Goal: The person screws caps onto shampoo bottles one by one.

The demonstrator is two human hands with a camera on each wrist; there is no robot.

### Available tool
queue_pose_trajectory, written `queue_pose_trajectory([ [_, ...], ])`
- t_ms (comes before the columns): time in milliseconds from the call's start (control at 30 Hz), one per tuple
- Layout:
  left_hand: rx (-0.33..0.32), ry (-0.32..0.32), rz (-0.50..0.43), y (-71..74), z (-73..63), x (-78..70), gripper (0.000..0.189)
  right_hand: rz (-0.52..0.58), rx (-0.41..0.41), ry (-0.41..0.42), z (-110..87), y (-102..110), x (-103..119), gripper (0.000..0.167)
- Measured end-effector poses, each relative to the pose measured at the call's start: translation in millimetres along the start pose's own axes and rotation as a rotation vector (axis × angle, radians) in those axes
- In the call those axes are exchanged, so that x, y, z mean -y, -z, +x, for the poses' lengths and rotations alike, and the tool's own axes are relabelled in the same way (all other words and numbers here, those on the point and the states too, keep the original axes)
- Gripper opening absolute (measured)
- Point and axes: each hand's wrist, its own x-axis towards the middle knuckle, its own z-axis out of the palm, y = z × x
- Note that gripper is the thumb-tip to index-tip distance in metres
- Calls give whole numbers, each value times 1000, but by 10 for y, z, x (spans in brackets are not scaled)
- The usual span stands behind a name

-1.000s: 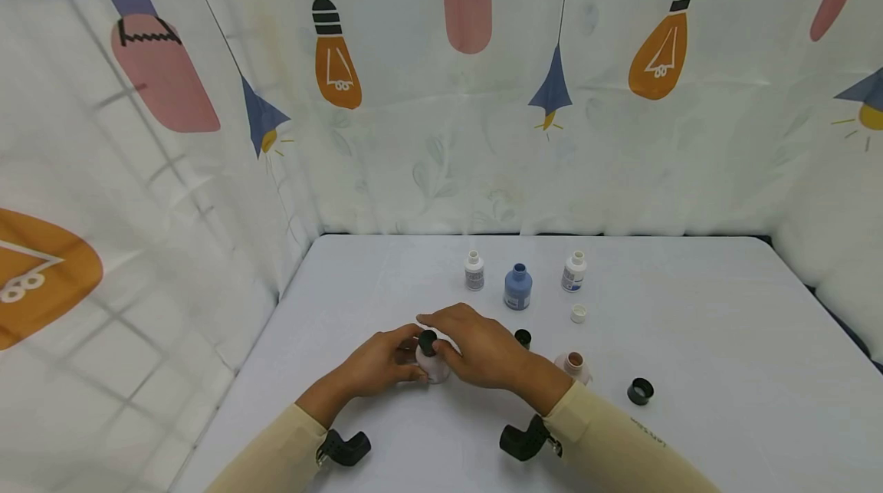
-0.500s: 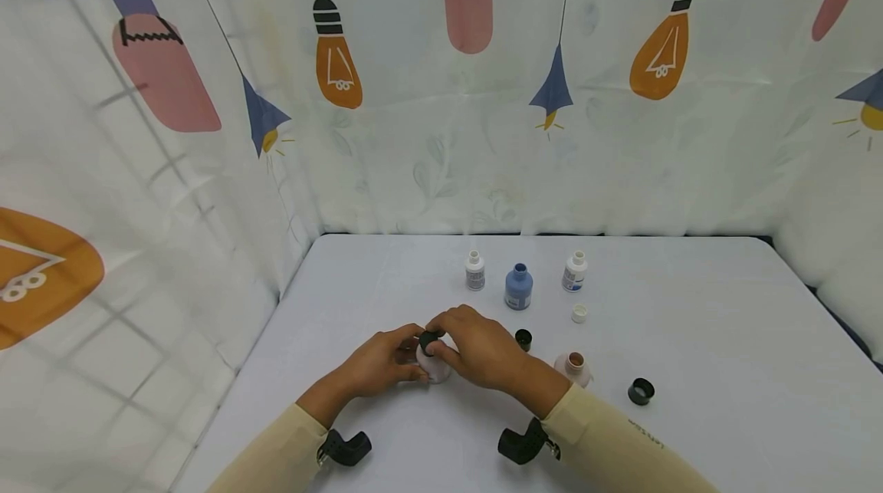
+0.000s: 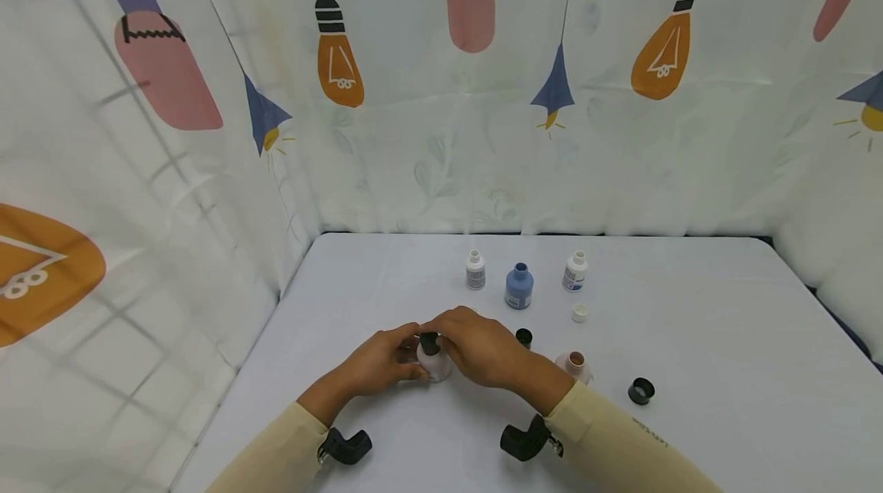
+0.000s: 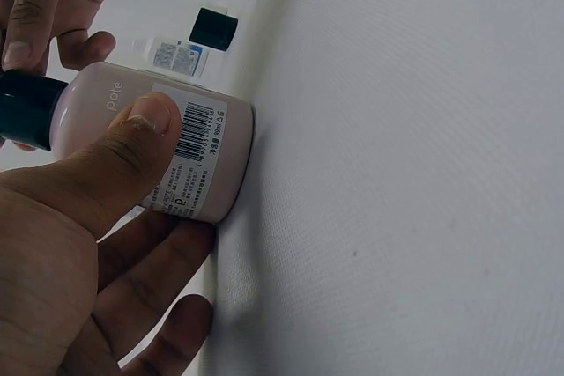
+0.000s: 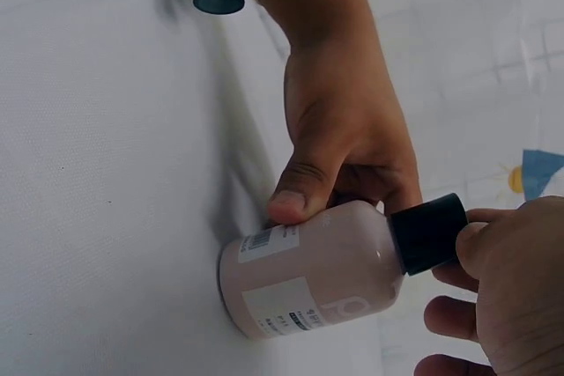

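A pale pink bottle (image 3: 433,366) with a barcode label stands upright on the table. My left hand (image 3: 379,361) holds its body, with the thumb across the label in the left wrist view. A dark cap (image 5: 429,233) sits on the bottle's neck. My right hand (image 3: 479,347) pinches that cap between thumb and forefinger, while its other fingers stay loose beside it in the right wrist view. Whether the cap is fully seated cannot be told.
Behind the hands stand a white bottle (image 3: 475,272), a blue bottle (image 3: 519,290) and another white bottle (image 3: 575,274), all uncapped. A white cap (image 3: 579,313), a black cap (image 3: 523,337) and a larger black cap (image 3: 641,391) lie about. Partly hidden by my right arm is an open pinkish bottle (image 3: 576,364).
My right fingers, spread beyond the cap a second ago, closed on it half a second ago and have since shifted round it. The left hand and bottle stay nearly in place.
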Motion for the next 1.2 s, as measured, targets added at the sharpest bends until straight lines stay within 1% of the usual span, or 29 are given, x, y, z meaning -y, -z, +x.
queue_pose_trajectory([
  [133, 4, -7, -1, -1, 4, 3, 57, 8, -26, -45, 2, -14, 8, 29],
  [333, 2, -10, -4, -7, 4, 8, 50, 11, -51, -88, 9, -52, 25, 30],
  [500, 2, -3, 1, -13, 2, 10, 52, 9, -57, -67, -6, -53, 19, 33],
  [633, -6, 8, 7, -10, -7, 5, 63, 4, -24, -13, -8, -32, 5, 37],
  [733, -9, 14, 4, -8, -10, 2, 68, 7, 4, 14, -5, -17, 2, 39],
  [867, -7, 8, -5, -10, -7, 9, 64, 4, 6, -11, -3, -14, 11, 35],
  [1000, -1, -2, -11, -13, -2, 16, 59, 2, -14, -50, 4, -33, 19, 32],
  [1200, 2, -10, 4, -9, -1, 16, 55, 4, -37, -66, 3, -54, 21, 33],
])
